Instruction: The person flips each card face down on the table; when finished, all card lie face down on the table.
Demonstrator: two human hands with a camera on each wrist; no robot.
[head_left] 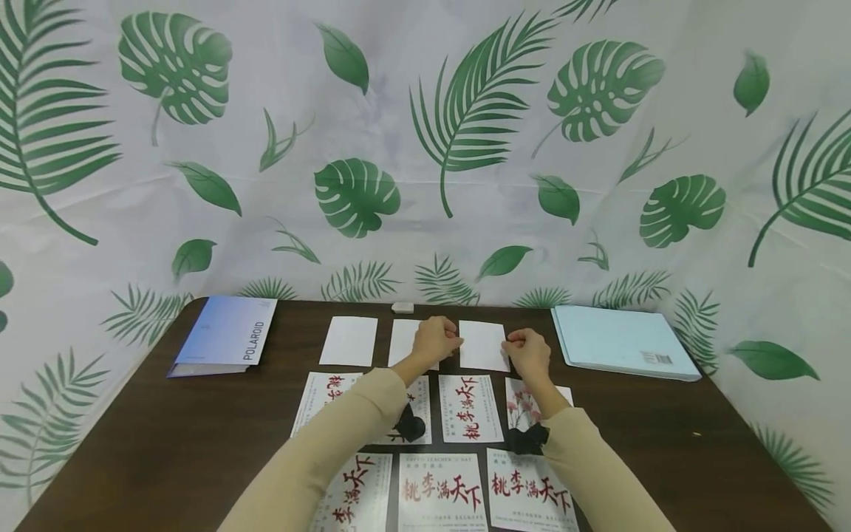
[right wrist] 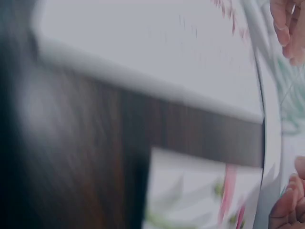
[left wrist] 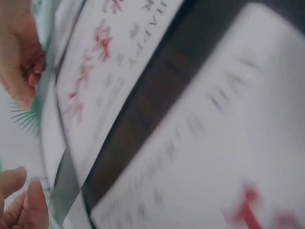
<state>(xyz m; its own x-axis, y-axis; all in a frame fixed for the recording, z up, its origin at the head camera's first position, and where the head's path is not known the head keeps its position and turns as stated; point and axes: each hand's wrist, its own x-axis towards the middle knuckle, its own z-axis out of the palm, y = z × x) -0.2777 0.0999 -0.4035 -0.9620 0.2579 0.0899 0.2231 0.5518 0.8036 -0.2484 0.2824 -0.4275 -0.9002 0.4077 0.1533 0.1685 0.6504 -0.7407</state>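
Note:
A blank white card (head_left: pixel 483 347) lies in the back row, between the two hands. My left hand (head_left: pixel 435 340) pinches at its left edge with thumb and fingertips. That hand reaches over a second blank card (head_left: pixel 402 338) and hides part of it. My right hand (head_left: pixel 530 353) pinches at the right edge of the card between them. Behind its wrist is a card with pink flowers (head_left: pixel 521 405). Just in front stands a row of cards with red characters, among them one printed card (head_left: pixel 470 408). Both wrist views are blurred, with hands at their edges.
Another blank card (head_left: pixel 349 340) lies left in the back row. More printed cards (head_left: pixel 442 491) fill the front row, partly under my sleeves. A blue POLAROID album (head_left: pixel 226 331) lies far left, a pale blue album (head_left: pixel 618 340) far right. A small white block (head_left: pixel 402 307) sits at the back edge.

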